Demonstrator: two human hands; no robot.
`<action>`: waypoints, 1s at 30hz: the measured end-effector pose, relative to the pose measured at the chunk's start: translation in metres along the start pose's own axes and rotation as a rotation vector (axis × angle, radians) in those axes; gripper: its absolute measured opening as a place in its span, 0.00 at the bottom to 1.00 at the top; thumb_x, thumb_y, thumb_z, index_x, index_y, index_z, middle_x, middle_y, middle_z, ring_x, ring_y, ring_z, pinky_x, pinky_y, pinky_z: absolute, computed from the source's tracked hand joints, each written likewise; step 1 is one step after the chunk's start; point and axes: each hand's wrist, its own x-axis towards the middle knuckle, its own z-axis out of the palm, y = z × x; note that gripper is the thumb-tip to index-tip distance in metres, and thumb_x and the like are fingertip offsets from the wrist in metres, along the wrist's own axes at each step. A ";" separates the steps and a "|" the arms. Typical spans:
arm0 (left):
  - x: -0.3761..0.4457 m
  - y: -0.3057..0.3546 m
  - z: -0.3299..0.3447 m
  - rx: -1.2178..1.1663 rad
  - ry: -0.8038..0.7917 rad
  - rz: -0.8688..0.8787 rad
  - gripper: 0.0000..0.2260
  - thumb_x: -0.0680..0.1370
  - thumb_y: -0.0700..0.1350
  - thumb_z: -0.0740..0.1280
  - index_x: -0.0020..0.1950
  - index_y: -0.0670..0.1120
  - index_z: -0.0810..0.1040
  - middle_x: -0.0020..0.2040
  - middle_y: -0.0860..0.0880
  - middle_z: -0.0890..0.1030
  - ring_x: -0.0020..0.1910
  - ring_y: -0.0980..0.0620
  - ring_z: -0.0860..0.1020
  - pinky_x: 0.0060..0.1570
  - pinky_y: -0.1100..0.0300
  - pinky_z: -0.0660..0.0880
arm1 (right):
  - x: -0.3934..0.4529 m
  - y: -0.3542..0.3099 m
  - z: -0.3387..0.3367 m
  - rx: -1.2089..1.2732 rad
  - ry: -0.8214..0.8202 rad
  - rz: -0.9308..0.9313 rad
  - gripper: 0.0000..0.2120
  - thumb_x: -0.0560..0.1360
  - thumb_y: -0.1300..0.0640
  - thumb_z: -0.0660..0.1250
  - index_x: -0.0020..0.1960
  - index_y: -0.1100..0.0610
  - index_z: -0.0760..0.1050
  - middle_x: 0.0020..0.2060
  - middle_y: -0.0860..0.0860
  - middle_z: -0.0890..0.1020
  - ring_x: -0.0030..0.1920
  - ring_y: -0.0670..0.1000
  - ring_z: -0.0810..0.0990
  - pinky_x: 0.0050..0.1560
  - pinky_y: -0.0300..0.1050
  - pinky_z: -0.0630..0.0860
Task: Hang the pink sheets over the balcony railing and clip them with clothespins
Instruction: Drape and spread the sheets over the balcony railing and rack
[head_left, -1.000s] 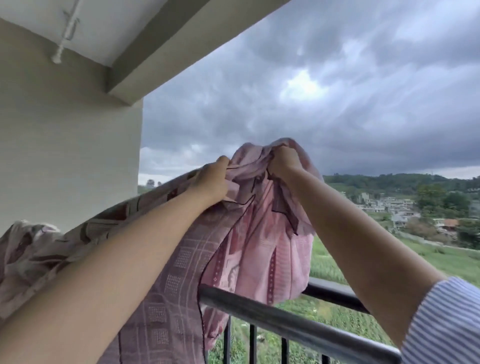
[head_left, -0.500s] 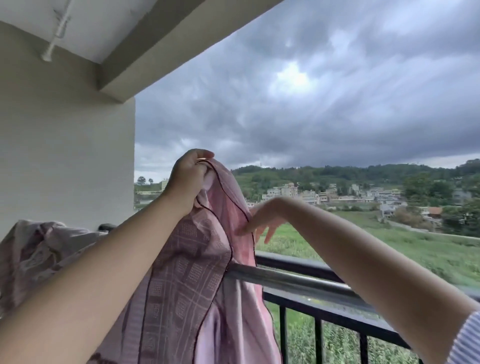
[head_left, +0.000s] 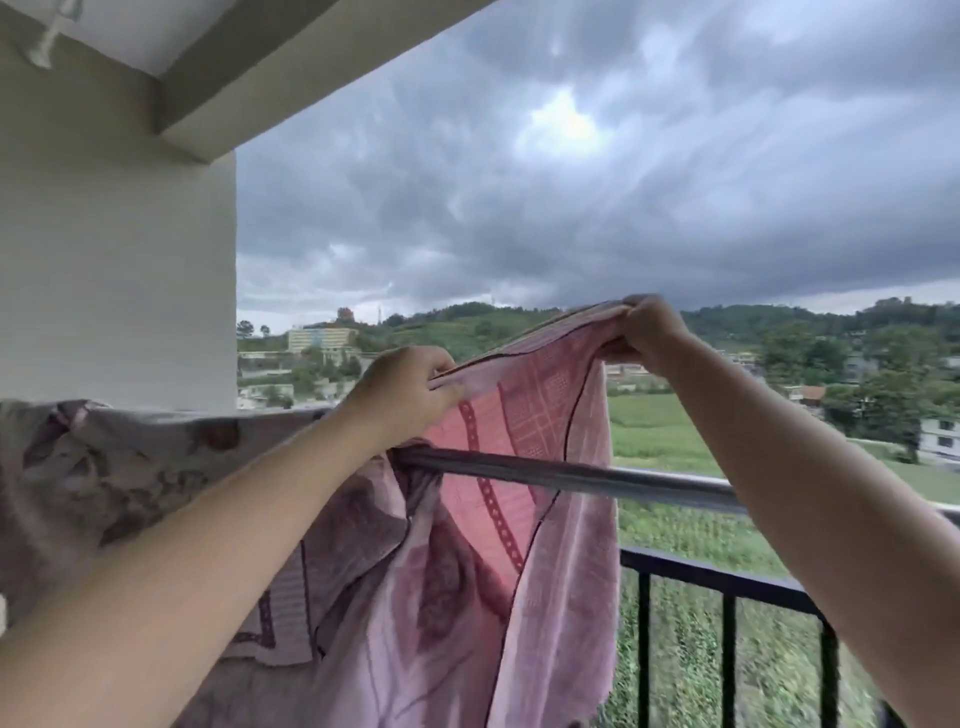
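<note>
Pink sheet (head_left: 524, 415), one, gripped by left hand (head_left: 405, 397) and right hand (head_left: 647, 330) above one railing (head_left: 597, 475).

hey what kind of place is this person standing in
Most likely an upper-floor apartment balcony: a metal railing with bars, a concrete ceiling beam overhead, and fields and buildings spread out below.
</note>
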 end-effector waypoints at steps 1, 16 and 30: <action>-0.004 0.011 0.008 -0.030 -0.004 0.010 0.07 0.75 0.47 0.66 0.39 0.46 0.74 0.31 0.53 0.71 0.31 0.56 0.69 0.29 0.65 0.61 | -0.013 0.003 -0.017 0.117 -0.001 0.047 0.14 0.72 0.75 0.51 0.36 0.63 0.71 0.15 0.54 0.77 0.16 0.50 0.76 0.16 0.39 0.74; -0.062 0.220 0.114 -0.051 -0.347 0.322 0.14 0.77 0.48 0.62 0.37 0.39 0.74 0.29 0.50 0.73 0.28 0.54 0.69 0.32 0.60 0.67 | -0.123 0.026 -0.283 -1.169 -0.130 -0.415 0.04 0.72 0.69 0.62 0.43 0.68 0.76 0.37 0.63 0.81 0.39 0.57 0.79 0.45 0.53 0.77; -0.121 0.341 0.203 -0.417 -0.601 -0.090 0.06 0.74 0.46 0.67 0.39 0.55 0.81 0.27 0.59 0.75 0.28 0.63 0.70 0.35 0.74 0.65 | -0.173 0.100 -0.427 -1.092 -0.070 -0.744 0.11 0.76 0.62 0.56 0.53 0.62 0.74 0.43 0.61 0.83 0.39 0.60 0.82 0.36 0.49 0.77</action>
